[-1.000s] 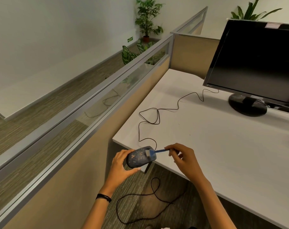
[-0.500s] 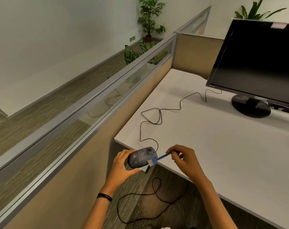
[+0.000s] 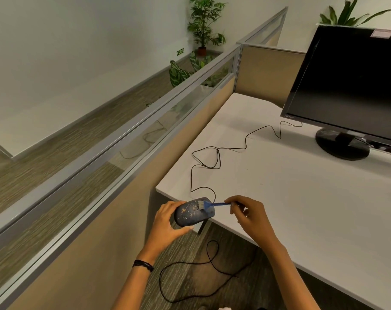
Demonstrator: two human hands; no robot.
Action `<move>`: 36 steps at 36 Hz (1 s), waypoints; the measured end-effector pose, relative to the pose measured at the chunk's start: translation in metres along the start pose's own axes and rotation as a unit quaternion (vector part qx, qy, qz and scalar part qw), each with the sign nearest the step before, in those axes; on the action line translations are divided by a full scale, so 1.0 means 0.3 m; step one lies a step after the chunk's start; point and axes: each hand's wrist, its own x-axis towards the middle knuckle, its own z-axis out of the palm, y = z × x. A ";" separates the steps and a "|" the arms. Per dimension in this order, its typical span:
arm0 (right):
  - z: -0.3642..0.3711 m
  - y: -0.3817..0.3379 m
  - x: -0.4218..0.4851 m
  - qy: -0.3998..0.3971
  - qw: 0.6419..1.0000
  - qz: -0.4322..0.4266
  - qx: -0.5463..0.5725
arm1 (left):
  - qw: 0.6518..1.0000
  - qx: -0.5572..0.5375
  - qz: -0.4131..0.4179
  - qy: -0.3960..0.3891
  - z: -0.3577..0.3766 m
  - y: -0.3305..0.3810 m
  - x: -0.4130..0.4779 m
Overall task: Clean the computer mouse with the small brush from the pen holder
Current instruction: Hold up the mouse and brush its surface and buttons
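Gripping the mouse (image 3: 194, 211) from its near end, the left hand (image 3: 165, 224) has its fingers curled round the body and the thumb pressed underneath, holding it up in the air just off the near corner of the desk (image 3: 301, 198). Orange-brown specks dot the dark top of the mouse. A black band (image 3: 143, 265) sits on that wrist. Over on the other side, the right hand (image 3: 250, 217) pinches the blue handle of the small brush (image 3: 212, 205) between thumb and fingertips, the other fingers loosely curled. The pale bristles rest on the far half of the mouse, close to the scroll wheel. Below the hands a loop of black cable (image 3: 190, 265) lies on the carpet. Further out, the mouse cord (image 3: 216, 157) snakes across the white desk toward the monitor (image 3: 351, 86), whose screen is dark. Beyond the glass-topped partition (image 3: 145, 130) stand potted plants (image 3: 203, 25)
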 end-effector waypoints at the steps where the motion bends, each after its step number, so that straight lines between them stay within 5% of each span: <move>1: -0.001 -0.001 -0.001 -0.010 1.000 0.002 -0.001 | 1.000 0.001 0.000 -0.001 0.000 0.000 0.000; 36: -0.020 -0.015 -0.030 -0.025 1.000 -0.006 0.011 | 1.000 -0.002 -0.004 0.001 0.004 0.031 -0.019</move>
